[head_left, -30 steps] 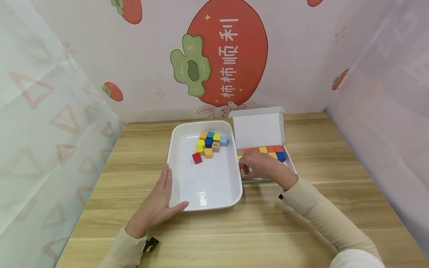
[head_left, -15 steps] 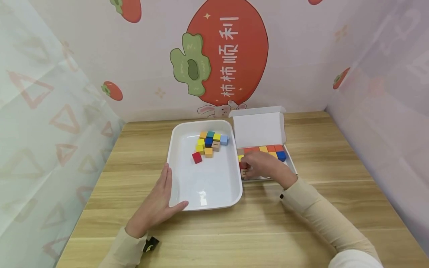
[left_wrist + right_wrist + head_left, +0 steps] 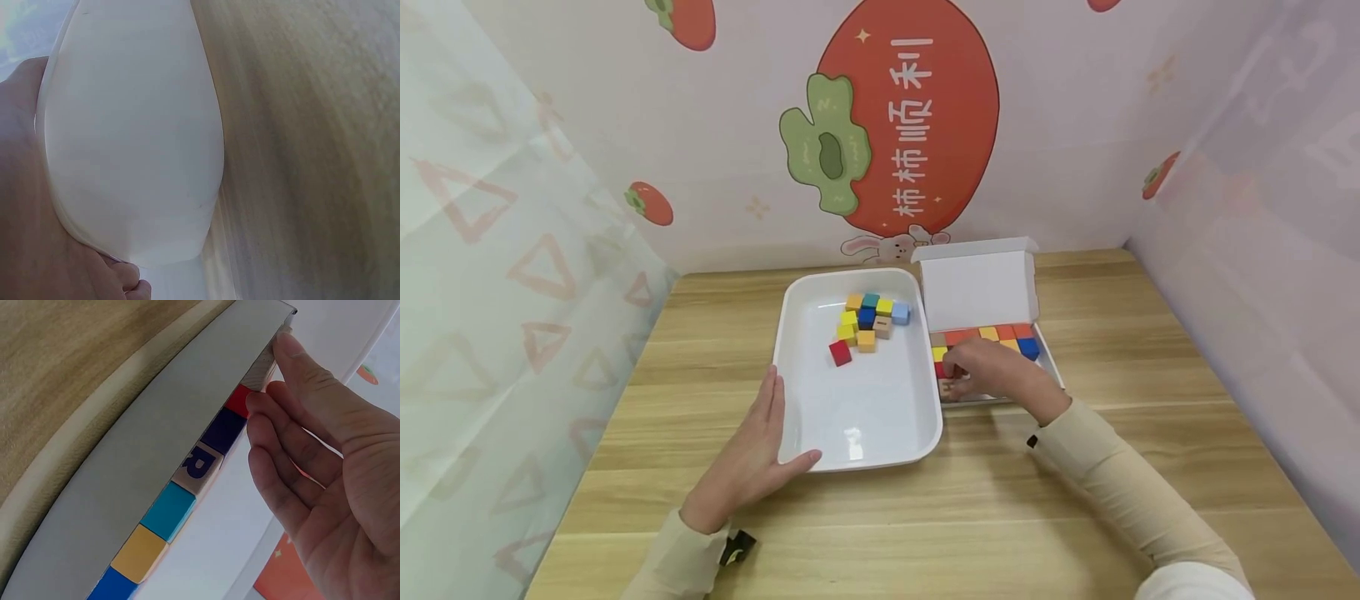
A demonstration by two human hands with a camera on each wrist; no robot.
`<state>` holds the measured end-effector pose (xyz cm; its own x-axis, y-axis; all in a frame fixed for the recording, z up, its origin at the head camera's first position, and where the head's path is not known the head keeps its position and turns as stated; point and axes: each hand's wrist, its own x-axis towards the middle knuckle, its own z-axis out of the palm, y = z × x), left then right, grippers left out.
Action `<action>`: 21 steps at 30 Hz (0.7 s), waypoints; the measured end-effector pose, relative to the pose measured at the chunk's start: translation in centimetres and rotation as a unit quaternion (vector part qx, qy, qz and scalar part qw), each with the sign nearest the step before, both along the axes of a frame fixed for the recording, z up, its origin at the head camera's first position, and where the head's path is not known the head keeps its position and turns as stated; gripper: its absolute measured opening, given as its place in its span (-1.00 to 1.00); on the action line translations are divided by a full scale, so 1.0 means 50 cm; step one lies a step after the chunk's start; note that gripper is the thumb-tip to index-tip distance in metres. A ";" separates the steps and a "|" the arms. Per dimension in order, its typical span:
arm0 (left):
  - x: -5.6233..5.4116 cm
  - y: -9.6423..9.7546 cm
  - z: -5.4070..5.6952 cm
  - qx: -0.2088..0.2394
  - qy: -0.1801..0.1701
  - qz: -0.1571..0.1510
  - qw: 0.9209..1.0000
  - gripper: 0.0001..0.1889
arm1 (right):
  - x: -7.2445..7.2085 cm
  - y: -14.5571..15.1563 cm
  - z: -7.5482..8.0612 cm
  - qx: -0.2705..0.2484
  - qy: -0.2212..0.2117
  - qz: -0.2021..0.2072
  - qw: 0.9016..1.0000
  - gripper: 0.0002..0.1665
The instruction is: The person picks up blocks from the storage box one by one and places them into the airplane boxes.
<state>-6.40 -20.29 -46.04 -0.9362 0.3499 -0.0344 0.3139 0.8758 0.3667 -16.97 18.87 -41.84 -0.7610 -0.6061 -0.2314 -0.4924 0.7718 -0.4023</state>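
Note:
My left hand (image 3: 751,454) rests at the near-left corner of a white tray (image 3: 865,465), fingers straight along its outer side and thumb at the front rim. Inside the tray lie several coloured cubes (image 3: 867,318), with a red cube (image 3: 840,353) nearest. To the right, my right hand (image 3: 992,368) pinches a plain wooden cube (image 3: 259,370) at the front-left corner of a shallow white box (image 3: 1056,367). Beside that cube, the right wrist view shows a red cube (image 3: 239,400) and a row including a letter R cube (image 3: 199,467). My right hand hides much of the box's middle.
The box's open lid (image 3: 977,292) stands up behind it. Tray and box sit side by side on a wooden table (image 3: 880,542). A printed cloth wall (image 3: 737,125) closes the back, with cloth on both sides.
The wooden cube has settled into the box's front-left corner. My right hand has shifted slightly right, showing more of the yellow and red cubes. My left hand has stayed put.

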 end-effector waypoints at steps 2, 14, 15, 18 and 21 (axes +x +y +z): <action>0.000 0.000 0.000 -0.001 0.000 0.001 1.000 0.32 | 0.002 -0.002 0.002 0.000 0.005 0.002 1.000 -0.77; 0.001 0.000 0.004 0.002 0.000 0.001 1.000 0.31 | -0.019 -0.027 0.062 0.034 0.052 0.024 0.998 -0.72; 0.002 0.000 0.004 0.002 0.001 0.000 1.000 0.31 | -0.024 -0.035 0.074 0.037 0.061 0.024 0.997 -0.71; 0.002 0.000 0.005 0.002 0.001 0.000 1.000 0.31 | -0.042 -0.065 0.107 0.053 0.070 0.022 0.996 -0.62; 0.001 0.000 0.004 0.002 0.000 0.002 1.000 0.31 | -0.063 -0.102 0.127 0.059 0.064 0.020 0.996 -0.47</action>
